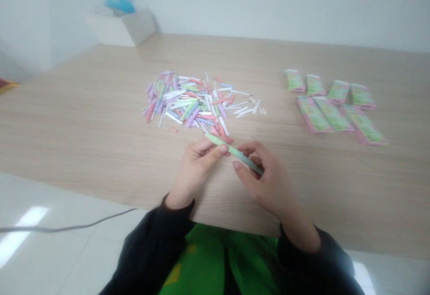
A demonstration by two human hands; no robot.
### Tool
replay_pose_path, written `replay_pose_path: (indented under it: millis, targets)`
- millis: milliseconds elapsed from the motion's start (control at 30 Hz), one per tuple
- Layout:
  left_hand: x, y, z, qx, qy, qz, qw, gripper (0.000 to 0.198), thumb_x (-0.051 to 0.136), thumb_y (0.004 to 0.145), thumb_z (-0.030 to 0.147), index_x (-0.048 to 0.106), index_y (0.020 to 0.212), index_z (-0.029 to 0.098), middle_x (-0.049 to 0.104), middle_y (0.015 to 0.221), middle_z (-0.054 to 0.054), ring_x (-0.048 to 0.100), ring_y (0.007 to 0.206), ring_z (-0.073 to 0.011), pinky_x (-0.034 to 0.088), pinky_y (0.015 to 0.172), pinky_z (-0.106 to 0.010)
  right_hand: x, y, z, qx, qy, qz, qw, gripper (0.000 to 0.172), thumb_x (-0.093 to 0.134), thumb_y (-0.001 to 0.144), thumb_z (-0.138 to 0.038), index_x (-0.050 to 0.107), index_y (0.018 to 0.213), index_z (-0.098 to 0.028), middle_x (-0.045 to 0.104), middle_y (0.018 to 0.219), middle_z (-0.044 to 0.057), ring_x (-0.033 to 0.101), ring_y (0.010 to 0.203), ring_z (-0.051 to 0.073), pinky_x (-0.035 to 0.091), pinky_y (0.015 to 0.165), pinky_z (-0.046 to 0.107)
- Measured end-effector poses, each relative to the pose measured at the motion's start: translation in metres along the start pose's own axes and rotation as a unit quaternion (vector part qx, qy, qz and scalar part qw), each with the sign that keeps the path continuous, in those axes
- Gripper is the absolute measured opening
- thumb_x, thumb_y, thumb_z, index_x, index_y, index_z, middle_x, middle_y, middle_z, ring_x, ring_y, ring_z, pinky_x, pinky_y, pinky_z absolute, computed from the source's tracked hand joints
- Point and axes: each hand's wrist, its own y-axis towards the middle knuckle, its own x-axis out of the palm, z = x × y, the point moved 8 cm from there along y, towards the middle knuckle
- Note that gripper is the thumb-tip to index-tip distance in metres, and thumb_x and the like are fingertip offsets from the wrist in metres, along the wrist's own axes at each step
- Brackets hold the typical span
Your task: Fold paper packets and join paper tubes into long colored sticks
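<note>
A slim light-green pen (239, 154), darker toward its lower end, slants between my hands just above the table. My left hand (196, 162) pinches it near the upper part, thumb on top and fingers beneath. Around its lower right end curl the fingers of my right hand (270, 180), the thumb slightly apart from the barrel. Just beyond my hands lies a loose pile of small pastel sticks and tubes (188, 102) in green, pink, purple, blue and white; blur hides their exact kind.
Several small green-and-pink packs (314, 115) lie in two rows at the right. A white box (117, 30) with something blue (120, 4) on it stands at the back left. The wooden table (101, 151) meets a pale wall. A cable (67, 227) crosses the floor.
</note>
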Motion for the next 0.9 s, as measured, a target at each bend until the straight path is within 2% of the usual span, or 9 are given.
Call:
replay_pose_path:
  millis: [67, 167, 333, 467, 500, 567, 667, 800, 900]
  targets:
    - [-0.001, 0.0, -0.001, -0.003, 0.006, 0.005, 1.0, 0.021, 0.083, 0.084, 0.04, 0.085, 0.1, 0.026, 0.075, 0.083, -0.002, 0.063, 0.077, -0.0157, 0.05, 0.077, -0.028, 0.0, -0.001, 0.005, 0.028, 0.004, 0.012, 1.0, 0.017, 0.068, 0.083, -0.02, 0.056, 0.095, -0.022, 0.06, 0.076, -0.003, 0.054, 0.058, 0.012, 0.038, 0.055, 0.028]
    - [-0.001, 0.0, -0.002, -0.012, 0.013, 0.007, 1.0, 0.025, 0.084, 0.082, 0.043, 0.085, 0.099, 0.024, 0.075, 0.082, -0.004, 0.064, 0.077, -0.0176, 0.051, 0.077, -0.03, -0.001, -0.002, 0.01, 0.039, 0.008, 0.02, 0.999, 0.013, 0.065, 0.087, -0.02, 0.053, 0.084, -0.023, 0.055, 0.064, -0.006, 0.053, 0.053, 0.012, 0.037, 0.054, 0.028]
    - [-0.001, 0.0, -0.001, -0.011, -0.002, 0.006, 1.0, 0.021, 0.084, 0.083, 0.04, 0.085, 0.097, 0.025, 0.076, 0.085, -0.003, 0.065, 0.078, -0.0168, 0.051, 0.077, -0.029, -0.002, -0.001, 0.002, -0.02, -0.015, 0.011, 1.0, 0.008, 0.061, 0.094, -0.023, 0.06, 0.087, -0.021, 0.06, 0.073, -0.001, 0.056, 0.064, 0.015, 0.04, 0.06, 0.029]
    - [0.0, -0.001, -0.001, -0.009, -0.013, -0.01, 1.0, 0.016, 0.082, 0.086, 0.035, 0.085, 0.099, 0.026, 0.076, 0.086, -0.002, 0.065, 0.078, -0.0152, 0.05, 0.078, -0.028, 0.002, -0.001, -0.006, -0.058, -0.026, -0.016, 0.998, 0.023, 0.048, 0.102, -0.024, 0.061, 0.084, -0.02, 0.064, 0.079, 0.004, 0.061, 0.075, 0.019, 0.044, 0.068, 0.033]
    - [0.0, -0.001, -0.001, -0.01, -0.011, -0.01, 1.0, 0.017, 0.082, 0.086, 0.036, 0.085, 0.099, 0.026, 0.076, 0.086, -0.003, 0.065, 0.078, -0.0154, 0.05, 0.078, -0.028, 0.001, -0.001, -0.007, -0.059, -0.023, -0.012, 0.998, 0.021, 0.048, 0.101, -0.024, 0.062, 0.085, -0.021, 0.065, 0.081, 0.004, 0.062, 0.077, 0.019, 0.045, 0.069, 0.033]
    - [-0.001, -0.001, -0.001, -0.012, -0.004, -0.005, 1.0, 0.019, 0.083, 0.085, 0.037, 0.085, 0.099, 0.025, 0.076, 0.086, -0.003, 0.064, 0.078, -0.0155, 0.05, 0.077, -0.027, -0.001, -0.001, -0.006, -0.044, -0.021, 0.012, 0.999, 0.005, 0.057, 0.095, -0.023, 0.062, 0.094, -0.02, 0.066, 0.084, 0.003, 0.064, 0.076, 0.018, 0.047, 0.069, 0.032]
    - [-0.003, 0.0, -0.002, -0.014, 0.008, 0.007, 1.0, 0.023, 0.085, 0.083, 0.041, 0.085, 0.1, 0.024, 0.075, 0.086, -0.003, 0.064, 0.076, -0.0159, 0.05, 0.076, -0.028, -0.005, -0.001, 0.0, -0.006, -0.026, 0.034, 0.999, 0.016, 0.068, 0.083, -0.02, 0.057, 0.095, -0.021, 0.063, 0.078, -0.001, 0.061, 0.064, 0.015, 0.045, 0.061, 0.029]
    - [-0.003, -0.001, -0.001, -0.018, 0.013, 0.012, 1.0, 0.024, 0.085, 0.082, 0.042, 0.085, 0.098, 0.024, 0.074, 0.083, -0.004, 0.063, 0.075, -0.0165, 0.05, 0.075, -0.03, -0.006, -0.002, 0.002, 0.0, -0.028, 0.031, 0.999, 0.01, 0.066, 0.087, -0.021, 0.056, 0.083, -0.023, 0.056, 0.064, -0.005, 0.052, 0.054, 0.012, 0.038, 0.054, 0.027]
    - [-0.003, -0.001, 0.0, -0.016, 0.005, 0.011, 1.0, 0.022, 0.085, 0.083, 0.041, 0.085, 0.098, 0.026, 0.075, 0.085, -0.003, 0.063, 0.076, -0.0156, 0.05, 0.075, -0.028, -0.004, -0.001, 0.0, -0.023, -0.024, 0.009, 0.999, 0.005, 0.062, 0.093, -0.024, 0.061, 0.089, -0.022, 0.064, 0.072, -0.002, 0.059, 0.062, 0.014, 0.041, 0.058, 0.028]
